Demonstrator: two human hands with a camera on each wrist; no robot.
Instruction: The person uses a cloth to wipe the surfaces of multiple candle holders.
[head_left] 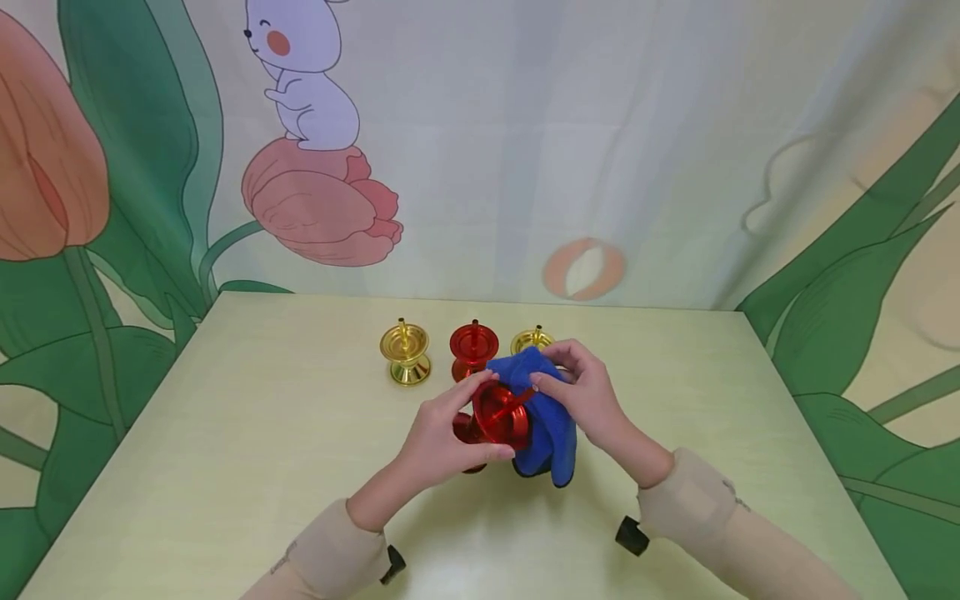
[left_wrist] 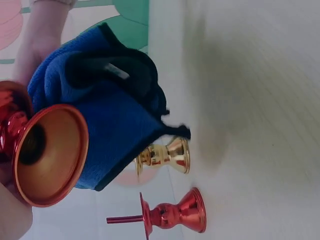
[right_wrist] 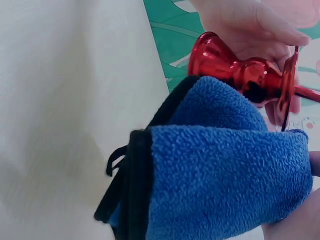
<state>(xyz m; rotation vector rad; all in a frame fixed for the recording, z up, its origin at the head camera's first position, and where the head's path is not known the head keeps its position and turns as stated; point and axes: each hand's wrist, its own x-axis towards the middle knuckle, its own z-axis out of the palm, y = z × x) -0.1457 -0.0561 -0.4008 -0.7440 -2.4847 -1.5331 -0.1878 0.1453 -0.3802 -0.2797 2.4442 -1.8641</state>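
My left hand (head_left: 438, 443) holds a shiny red candle holder (head_left: 501, 417) above the table, thumb and fingers about its dish. In the left wrist view its hollow base (left_wrist: 52, 155) faces the camera. My right hand (head_left: 588, 392) grips a blue cloth (head_left: 553, 425) with dark edging, just right of the red dish. The cloth lies close against the holder's side; whether it touches is hard to tell. In the right wrist view the cloth (right_wrist: 225, 175) covers part of the red holder (right_wrist: 250, 75), whose spike points right.
Behind the hands on the pale table (head_left: 300, 500) stand a gold candle holder (head_left: 405, 350), a red one (head_left: 472, 346) and another gold one (head_left: 531, 337), partly hidden by the cloth. A printed curtain (head_left: 480, 167) hangs along the table's back edge.
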